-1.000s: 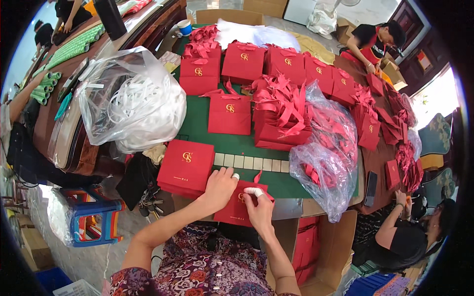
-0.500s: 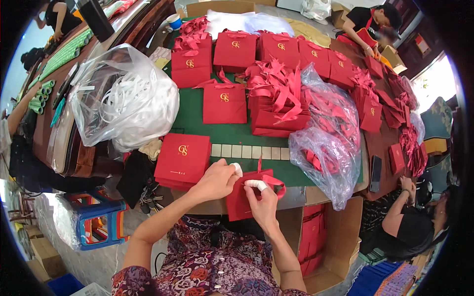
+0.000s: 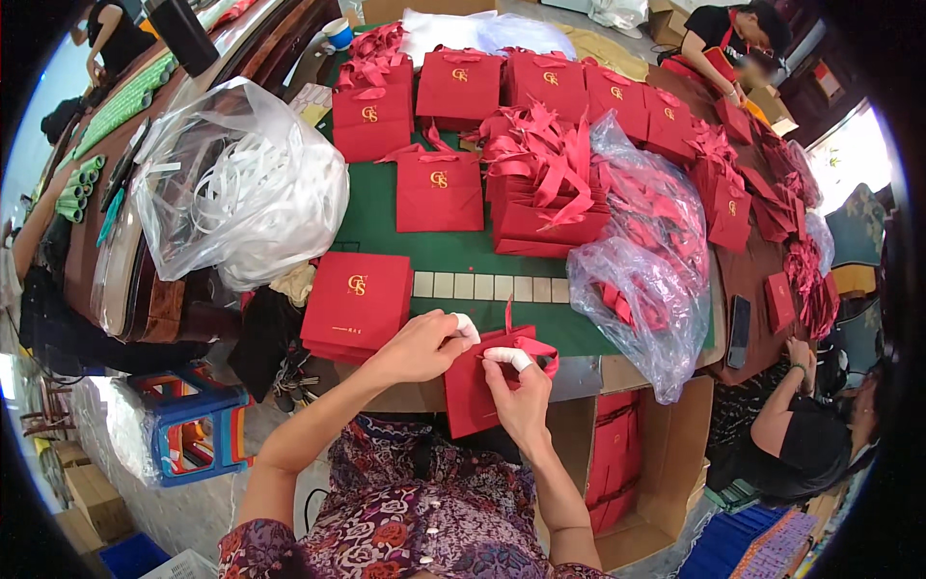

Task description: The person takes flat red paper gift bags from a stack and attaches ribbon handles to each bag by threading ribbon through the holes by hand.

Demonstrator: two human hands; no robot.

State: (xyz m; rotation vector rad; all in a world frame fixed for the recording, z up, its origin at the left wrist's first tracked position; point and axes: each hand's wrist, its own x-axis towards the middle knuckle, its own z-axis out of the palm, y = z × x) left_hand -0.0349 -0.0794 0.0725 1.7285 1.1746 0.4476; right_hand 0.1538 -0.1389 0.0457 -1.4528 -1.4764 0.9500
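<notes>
head view: the left hand (image 3: 417,347) and right hand (image 3: 519,394) both pinch the top of a red paper bag (image 3: 477,391) at the near edge of the green table (image 3: 376,222); fingers closed on its ribbon handles (image 3: 526,340). a stack of flat red bags (image 3: 355,301) lies just left of it. a clear sack of white ribbons (image 3: 236,183) sits at the left edge, another clear sack of red ribbons (image 3: 641,289) towards the right.

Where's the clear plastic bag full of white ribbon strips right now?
In the head view, the clear plastic bag of white ribbon strips sits on the person's left, at the green table's left edge, just above the flat red box near the left hand.
</notes>
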